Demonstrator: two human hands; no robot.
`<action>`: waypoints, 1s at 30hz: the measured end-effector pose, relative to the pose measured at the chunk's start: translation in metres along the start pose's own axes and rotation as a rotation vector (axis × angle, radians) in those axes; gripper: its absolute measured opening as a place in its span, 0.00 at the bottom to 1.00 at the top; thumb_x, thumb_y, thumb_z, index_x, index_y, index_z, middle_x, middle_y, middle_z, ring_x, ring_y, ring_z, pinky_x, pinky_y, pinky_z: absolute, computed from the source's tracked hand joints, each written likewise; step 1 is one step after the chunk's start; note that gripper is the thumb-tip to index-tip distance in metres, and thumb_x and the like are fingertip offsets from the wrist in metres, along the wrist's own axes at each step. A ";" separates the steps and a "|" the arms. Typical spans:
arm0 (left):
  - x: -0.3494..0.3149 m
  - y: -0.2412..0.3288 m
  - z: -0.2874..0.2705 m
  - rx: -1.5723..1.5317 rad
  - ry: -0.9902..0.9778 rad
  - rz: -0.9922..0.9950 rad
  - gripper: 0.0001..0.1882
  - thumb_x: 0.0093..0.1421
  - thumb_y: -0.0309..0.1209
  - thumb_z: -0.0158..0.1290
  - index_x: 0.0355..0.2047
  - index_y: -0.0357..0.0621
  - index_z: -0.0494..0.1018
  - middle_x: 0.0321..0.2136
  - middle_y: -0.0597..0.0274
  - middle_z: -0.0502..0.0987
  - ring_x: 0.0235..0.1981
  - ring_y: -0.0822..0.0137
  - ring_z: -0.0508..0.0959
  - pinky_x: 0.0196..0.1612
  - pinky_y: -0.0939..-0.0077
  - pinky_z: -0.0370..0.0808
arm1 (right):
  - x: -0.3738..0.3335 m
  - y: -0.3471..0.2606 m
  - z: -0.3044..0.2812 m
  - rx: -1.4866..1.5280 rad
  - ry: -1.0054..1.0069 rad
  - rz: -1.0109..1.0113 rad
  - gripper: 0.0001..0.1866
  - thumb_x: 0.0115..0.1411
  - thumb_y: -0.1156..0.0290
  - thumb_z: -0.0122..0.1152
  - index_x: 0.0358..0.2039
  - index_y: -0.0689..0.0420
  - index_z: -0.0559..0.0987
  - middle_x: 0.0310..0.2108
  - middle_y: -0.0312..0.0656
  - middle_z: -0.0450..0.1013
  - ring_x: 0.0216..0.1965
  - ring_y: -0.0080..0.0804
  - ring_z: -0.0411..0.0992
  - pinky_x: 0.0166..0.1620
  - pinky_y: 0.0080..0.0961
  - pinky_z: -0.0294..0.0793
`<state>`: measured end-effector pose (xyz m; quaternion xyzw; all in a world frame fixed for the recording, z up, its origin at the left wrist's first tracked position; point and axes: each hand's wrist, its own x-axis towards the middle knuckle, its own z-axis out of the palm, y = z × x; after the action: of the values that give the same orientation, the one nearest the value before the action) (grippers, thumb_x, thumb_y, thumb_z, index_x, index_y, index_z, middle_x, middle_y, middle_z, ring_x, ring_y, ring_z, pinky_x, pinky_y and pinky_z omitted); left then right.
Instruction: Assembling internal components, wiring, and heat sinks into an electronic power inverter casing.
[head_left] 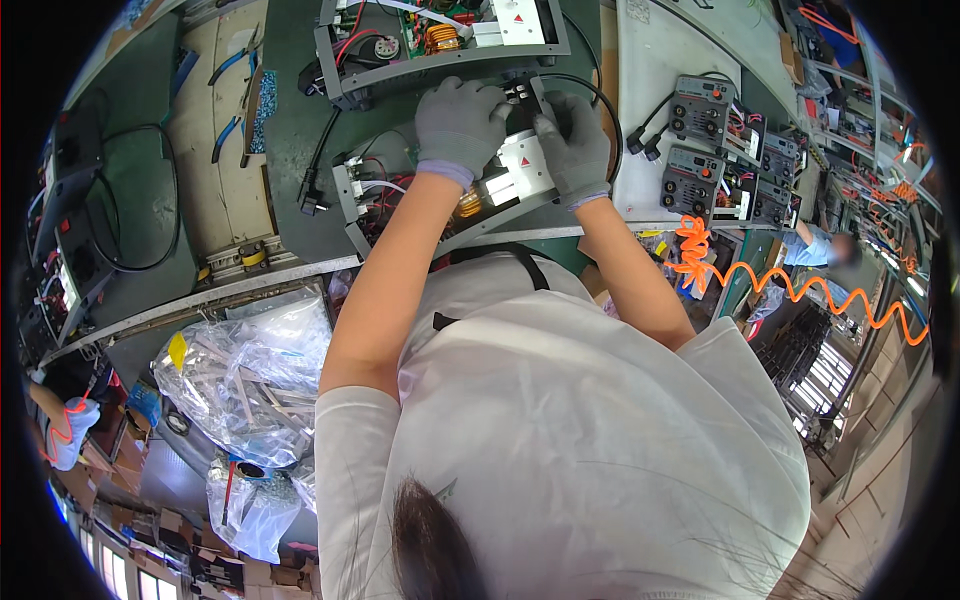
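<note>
Along the open chassis [502, 216], left hand [460, 122] and right hand [578, 152] curl beside its black fitting [524, 102], grip unclear, near a red-triangle label [525, 161].

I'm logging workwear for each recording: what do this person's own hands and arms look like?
The left hand and right hand wear matching grey gloves with pale lavender cuffs at the wrists. The forearms are bare up to loose, short white sleeves. No markings can be made out on the gloves or sleeves.
</note>
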<state>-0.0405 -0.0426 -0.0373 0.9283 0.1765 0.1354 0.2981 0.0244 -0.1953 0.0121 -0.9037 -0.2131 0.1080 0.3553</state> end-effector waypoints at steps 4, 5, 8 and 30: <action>-0.003 -0.001 0.004 0.003 0.082 0.036 0.08 0.53 0.40 0.60 0.32 0.55 0.82 0.32 0.68 0.82 0.38 0.60 0.78 0.38 0.61 0.74 | 0.002 0.007 0.003 0.123 0.014 0.052 0.17 0.59 0.71 0.62 0.49 0.60 0.77 0.39 0.46 0.79 0.39 0.32 0.78 0.45 0.28 0.76; -0.004 -0.001 0.005 0.000 0.107 0.040 0.08 0.53 0.40 0.60 0.32 0.55 0.82 0.32 0.68 0.82 0.37 0.60 0.78 0.38 0.62 0.74 | 0.002 0.008 0.003 0.125 0.013 0.053 0.17 0.59 0.71 0.63 0.49 0.60 0.77 0.39 0.45 0.79 0.38 0.31 0.78 0.45 0.28 0.77; -0.002 -0.002 0.008 -0.025 0.151 0.044 0.08 0.52 0.40 0.61 0.30 0.55 0.83 0.31 0.68 0.82 0.36 0.60 0.78 0.37 0.62 0.74 | 0.002 0.010 0.004 0.120 0.026 0.047 0.17 0.59 0.71 0.63 0.49 0.60 0.77 0.39 0.46 0.79 0.38 0.32 0.78 0.45 0.28 0.77; 0.011 -0.015 -0.039 -0.306 -0.199 -0.133 0.15 0.59 0.36 0.58 0.47 0.60 0.81 0.40 0.56 0.83 0.45 0.59 0.81 0.49 0.61 0.76 | -0.002 0.014 -0.001 -0.033 0.010 -0.077 0.17 0.59 0.71 0.61 0.50 0.57 0.78 0.47 0.51 0.76 0.49 0.45 0.76 0.52 0.37 0.75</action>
<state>-0.0483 -0.0070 -0.0144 0.8672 0.1844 0.0483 0.4600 0.0273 -0.2062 0.0033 -0.9011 -0.2476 0.0861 0.3453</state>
